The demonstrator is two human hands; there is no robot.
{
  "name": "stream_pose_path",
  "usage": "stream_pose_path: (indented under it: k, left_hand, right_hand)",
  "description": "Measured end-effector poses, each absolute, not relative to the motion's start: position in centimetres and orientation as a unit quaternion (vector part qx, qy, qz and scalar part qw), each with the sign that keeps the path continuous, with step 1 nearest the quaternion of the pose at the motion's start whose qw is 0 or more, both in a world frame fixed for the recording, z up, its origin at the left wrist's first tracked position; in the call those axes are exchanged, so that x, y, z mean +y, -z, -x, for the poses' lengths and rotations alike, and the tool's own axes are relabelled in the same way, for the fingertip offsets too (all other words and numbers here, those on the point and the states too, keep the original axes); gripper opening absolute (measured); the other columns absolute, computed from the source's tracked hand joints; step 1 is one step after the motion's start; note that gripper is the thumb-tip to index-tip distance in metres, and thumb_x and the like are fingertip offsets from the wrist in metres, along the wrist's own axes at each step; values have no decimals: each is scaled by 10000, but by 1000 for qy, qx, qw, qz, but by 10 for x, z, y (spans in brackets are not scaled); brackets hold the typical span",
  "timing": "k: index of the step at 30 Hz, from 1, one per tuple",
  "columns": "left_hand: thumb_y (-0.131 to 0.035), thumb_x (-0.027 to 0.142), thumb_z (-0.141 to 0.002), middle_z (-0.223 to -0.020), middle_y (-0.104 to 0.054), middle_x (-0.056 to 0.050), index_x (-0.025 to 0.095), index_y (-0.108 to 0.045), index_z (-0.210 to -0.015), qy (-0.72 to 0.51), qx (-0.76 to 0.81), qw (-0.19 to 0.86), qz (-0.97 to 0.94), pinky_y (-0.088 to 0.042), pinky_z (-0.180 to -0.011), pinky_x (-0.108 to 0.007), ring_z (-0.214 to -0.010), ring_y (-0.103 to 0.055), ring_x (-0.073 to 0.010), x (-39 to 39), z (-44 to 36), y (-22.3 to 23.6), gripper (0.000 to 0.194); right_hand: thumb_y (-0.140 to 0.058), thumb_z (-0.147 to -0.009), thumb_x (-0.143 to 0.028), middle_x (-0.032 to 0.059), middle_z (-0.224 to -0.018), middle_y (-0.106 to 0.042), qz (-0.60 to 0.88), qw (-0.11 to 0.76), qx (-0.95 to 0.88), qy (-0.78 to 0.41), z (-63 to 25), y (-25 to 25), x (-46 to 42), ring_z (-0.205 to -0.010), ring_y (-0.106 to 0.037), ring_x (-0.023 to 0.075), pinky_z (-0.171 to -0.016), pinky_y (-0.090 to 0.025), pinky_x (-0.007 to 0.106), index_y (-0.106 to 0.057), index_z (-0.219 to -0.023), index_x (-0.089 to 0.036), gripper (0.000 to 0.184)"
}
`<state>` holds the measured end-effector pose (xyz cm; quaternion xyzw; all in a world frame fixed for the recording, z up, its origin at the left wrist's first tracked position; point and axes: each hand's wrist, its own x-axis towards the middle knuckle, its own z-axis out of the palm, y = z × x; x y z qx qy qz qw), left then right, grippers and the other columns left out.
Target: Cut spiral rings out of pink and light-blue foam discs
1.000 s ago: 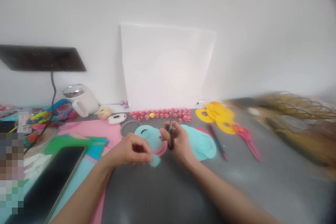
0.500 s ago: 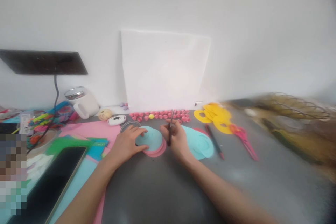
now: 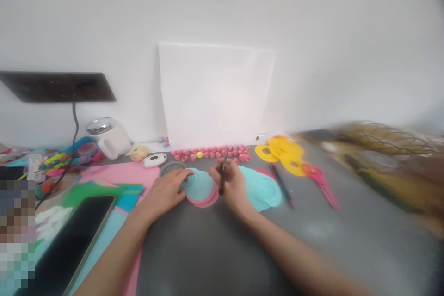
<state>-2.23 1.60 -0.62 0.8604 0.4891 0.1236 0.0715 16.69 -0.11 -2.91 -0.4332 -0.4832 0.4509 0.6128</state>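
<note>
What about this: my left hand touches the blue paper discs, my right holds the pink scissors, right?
No: the head view shows your right hand holding dark scissors; the pink scissors lie on the table. Your left hand touches the blue paper discs.

Plain pale wall (image 3: 312, 46) behind a smooth dark-grey tabletop (image 3: 215, 249), softly lit.

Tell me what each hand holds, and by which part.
Right hand: dark-handled metal scissors, by the handles. Left hand: at light-blue round paper pieces; hold unclear.
</note>
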Motion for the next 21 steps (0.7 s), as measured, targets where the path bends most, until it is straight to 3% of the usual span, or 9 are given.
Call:
stream_pose_path:
  k: [5,12,16,21]
  left_hand:
    - [-438,207,-779,-1059,-679,-27,252,-569,-1141,-146,502,87,-848,-460,-660,-277,-836,-632,-197,18,23,5,387]
    - [-524,183,-657,-1094,-649,-23,283,-516,-1240,-93,501,100,-855,-417,-574,-270,-748,-634,-202,13,24,1,591]
    - [-520,192,-686,-996,-680,-26,280,-529,-1234,-114,500,111,-851,-435,-629,-273,-807,-640,-215,16,24,7,554]
    - [-525,203,-707,-929,-680,-28,246,-566,-1175,-174,489,132,-845,-459,-663,-271,-781,-628,-196,19,20,1,471]
  right_hand:
    - [-618,-738,-304,-17,-696,-575,438,615,-490,-436,-165,26,-3,-619,-519,130,-520,-398,239,-458,-980,-208,306]
    - [-600,-770,-294,-27,-650,-581,410,646,-549,-336,-165,21,-16,-575,-543,127,-580,-449,271,-464,-969,-231,249]
    - [-633,-760,-299,-4,-583,-617,340,558,-727,-212,-166,25,-26,-504,-544,137,-537,-443,272,-543,-805,-243,115]
    - [-629,-783,-432,18,-563,-638,213,442,-854,-174,-166,29,-29,-511,-575,157,-548,-449,277,-614,-772,-239,193]
